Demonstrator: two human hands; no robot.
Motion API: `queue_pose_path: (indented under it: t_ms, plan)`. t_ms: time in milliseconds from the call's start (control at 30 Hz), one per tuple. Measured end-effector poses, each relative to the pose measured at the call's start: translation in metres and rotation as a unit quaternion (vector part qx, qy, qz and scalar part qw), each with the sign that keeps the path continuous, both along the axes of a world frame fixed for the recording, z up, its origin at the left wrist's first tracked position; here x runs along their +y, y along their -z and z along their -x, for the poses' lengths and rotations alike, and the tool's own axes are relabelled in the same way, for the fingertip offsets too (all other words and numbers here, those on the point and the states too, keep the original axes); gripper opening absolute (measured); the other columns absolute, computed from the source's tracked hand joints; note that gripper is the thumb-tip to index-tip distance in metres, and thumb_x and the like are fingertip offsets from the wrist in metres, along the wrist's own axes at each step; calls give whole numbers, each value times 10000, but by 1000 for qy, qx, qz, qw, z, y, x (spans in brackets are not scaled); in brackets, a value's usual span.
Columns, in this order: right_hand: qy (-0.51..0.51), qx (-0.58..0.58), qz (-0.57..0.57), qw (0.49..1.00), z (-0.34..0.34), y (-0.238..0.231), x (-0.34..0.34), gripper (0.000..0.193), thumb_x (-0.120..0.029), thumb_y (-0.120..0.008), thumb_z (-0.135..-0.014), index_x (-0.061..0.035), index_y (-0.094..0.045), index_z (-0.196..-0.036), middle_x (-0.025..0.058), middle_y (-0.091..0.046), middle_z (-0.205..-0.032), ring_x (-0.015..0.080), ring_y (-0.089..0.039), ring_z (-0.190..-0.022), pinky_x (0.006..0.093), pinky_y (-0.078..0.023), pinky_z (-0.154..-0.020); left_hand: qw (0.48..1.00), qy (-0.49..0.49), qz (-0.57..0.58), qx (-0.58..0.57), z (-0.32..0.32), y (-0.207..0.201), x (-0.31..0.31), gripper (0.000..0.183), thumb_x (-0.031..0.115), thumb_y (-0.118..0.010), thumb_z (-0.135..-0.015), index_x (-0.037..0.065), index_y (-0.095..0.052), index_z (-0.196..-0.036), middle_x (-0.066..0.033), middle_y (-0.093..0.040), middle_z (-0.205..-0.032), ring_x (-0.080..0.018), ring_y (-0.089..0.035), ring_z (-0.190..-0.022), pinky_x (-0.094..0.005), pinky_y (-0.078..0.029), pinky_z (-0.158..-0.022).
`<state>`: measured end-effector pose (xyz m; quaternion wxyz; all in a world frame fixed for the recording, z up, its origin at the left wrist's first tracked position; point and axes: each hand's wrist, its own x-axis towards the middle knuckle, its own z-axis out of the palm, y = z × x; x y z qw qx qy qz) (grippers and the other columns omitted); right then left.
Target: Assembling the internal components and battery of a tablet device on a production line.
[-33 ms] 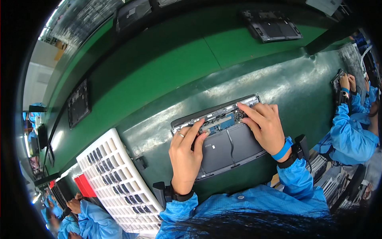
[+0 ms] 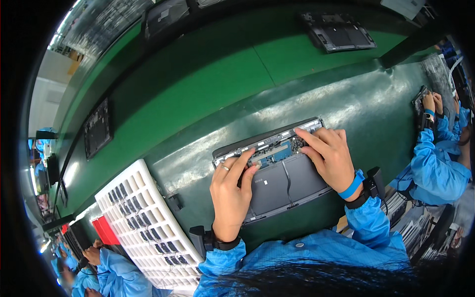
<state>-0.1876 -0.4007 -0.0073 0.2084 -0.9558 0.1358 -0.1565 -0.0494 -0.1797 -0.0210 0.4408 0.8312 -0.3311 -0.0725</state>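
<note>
An opened laptop base (image 2: 264,190) lies on the green bench in front of me, its inside facing up. A wide dark battery fills its near part, crossed by a black cable (image 2: 287,183). Behind it runs a strip with a blue circuit board (image 2: 275,154). My left hand (image 2: 232,190) touches the left end of this strip, thumb and index finger apart. On the right end rest the thumb and index fingertip of my right hand (image 2: 326,158), also apart. Nothing shows between the fingers of either hand; what lies under the fingertips is hidden.
Left of me stands a white foam tray (image 2: 151,203) with several small black wired parts. A small black piece (image 2: 174,202) lies beside it. Other laptop bases (image 2: 341,33) sit farther off. Co-workers in blue (image 2: 438,163) flank me on both sides.
</note>
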Motion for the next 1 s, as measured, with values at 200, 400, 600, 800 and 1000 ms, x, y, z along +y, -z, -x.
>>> queue_pose_path:
  t_ms: [200, 400, 600, 800, 1000]
  plan:
    - [-28, 21, -4, 999, -1, -3, -4, 465, -163, -799, -941, -165, -739, -1402, 21, -611, -923, 232, -597, -872, 395, -399, -892, 999, -7, -16, 36, 1, -11, 0, 371, 24, -849, -889, 49, -788, -1254, -120, -652, -1113, -258, -664, -932, -370, -547, -838]
    - [-11, 46, -41, 998, -1, -7, -5, 418, -165, -802, -938, -147, -751, -1353, 40, -625, -959, 251, -602, -899, 393, -402, -897, 997, -12, -48, 58, 2, -13, -6, 385, 36, -853, -887, 71, -793, -1265, -112, -613, -1162, -283, -649, -981, -378, -548, -848]
    - [-17, 82, -45, 995, -4, -15, -8, 437, -171, -810, -930, -150, -749, -1363, 35, -628, -978, 250, -605, -920, 390, -402, -897, 987, 44, -142, -60, 13, -7, 1, 475, 10, -774, -918, 184, -776, -1360, -143, -606, -1351, -344, -612, -1205, -452, -488, -1015]
    - [-8, 114, -96, 989, -10, -25, -6, 601, -164, -827, -906, -184, -679, -1489, 34, -634, -892, 250, -606, -819, 388, -403, -892, 944, 34, -270, -188, 54, -16, -17, 565, 153, -782, -912, 105, -675, -1465, -147, -425, -1675, -432, -455, -1435, -604, -328, -1208]
    - [-77, 86, -51, 992, -23, -26, -29, 507, -152, -825, -900, -179, -732, -1398, 22, -657, -915, 245, -634, -817, 390, -428, -889, 972, 72, -206, -85, 70, -11, -29, 734, 305, -815, -915, 141, -566, -1585, -273, -389, -1670, -516, -481, -1416, -619, -435, -1162]
